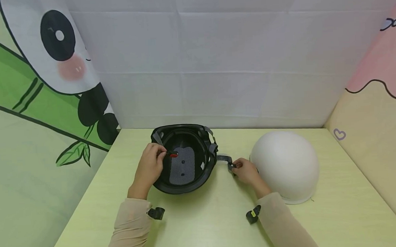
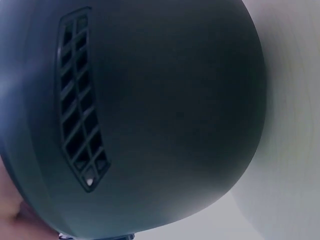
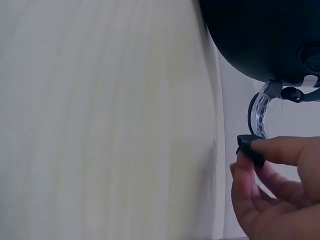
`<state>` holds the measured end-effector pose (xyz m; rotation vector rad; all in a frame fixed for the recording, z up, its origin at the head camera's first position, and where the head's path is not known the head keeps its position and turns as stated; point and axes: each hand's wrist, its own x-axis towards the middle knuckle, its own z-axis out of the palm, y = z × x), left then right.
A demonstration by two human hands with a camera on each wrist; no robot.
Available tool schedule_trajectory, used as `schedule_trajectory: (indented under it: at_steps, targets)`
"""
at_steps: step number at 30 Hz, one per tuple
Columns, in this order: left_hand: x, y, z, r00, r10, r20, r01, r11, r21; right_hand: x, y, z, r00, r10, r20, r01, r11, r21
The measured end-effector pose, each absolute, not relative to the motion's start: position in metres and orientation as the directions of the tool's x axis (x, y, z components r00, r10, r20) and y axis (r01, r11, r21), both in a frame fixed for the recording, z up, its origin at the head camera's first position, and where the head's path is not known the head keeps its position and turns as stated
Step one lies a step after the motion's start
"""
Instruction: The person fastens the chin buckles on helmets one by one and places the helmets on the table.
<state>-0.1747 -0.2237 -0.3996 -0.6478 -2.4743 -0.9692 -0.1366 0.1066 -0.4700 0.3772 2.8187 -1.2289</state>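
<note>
Black helmet [image 1: 185,189] on the table [image 1: 203,227], hollow side up, between the two hands; long axis hard to call. Left hand [image 1: 148,166] nearer, over the left rim, finger and thumb pinching a red-and-black buckle piece [image 1: 174,155] above the hollow. Right hand [image 1: 246,171] off to the helmet's right, fingertips gripping a black strap end [image 3: 251,148]. The two pieces lie well apart, left to right. Grey mesh padding [image 1: 182,169] inside; latticed vent [image 2: 82,100] outside.
</note>
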Motion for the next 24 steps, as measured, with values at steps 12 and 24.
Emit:
schedule_trajectory:
  at_steps: [12,24]
  targets:
    - [-0.178,-0.221,-0.398,-0.778,0.319,0.542,0.599,0.64,0.482,-0.13,0.115,-0.466,-0.982,0.159,-0.102,0.177,0.588,-0.789]
    - [-0.178,-0.22,-0.396,-0.793,0.325,0.516,0.574,0.683,0.451,-0.125,0.116,-0.46,-0.982,0.142,-0.126,0.178,0.453,-0.874]
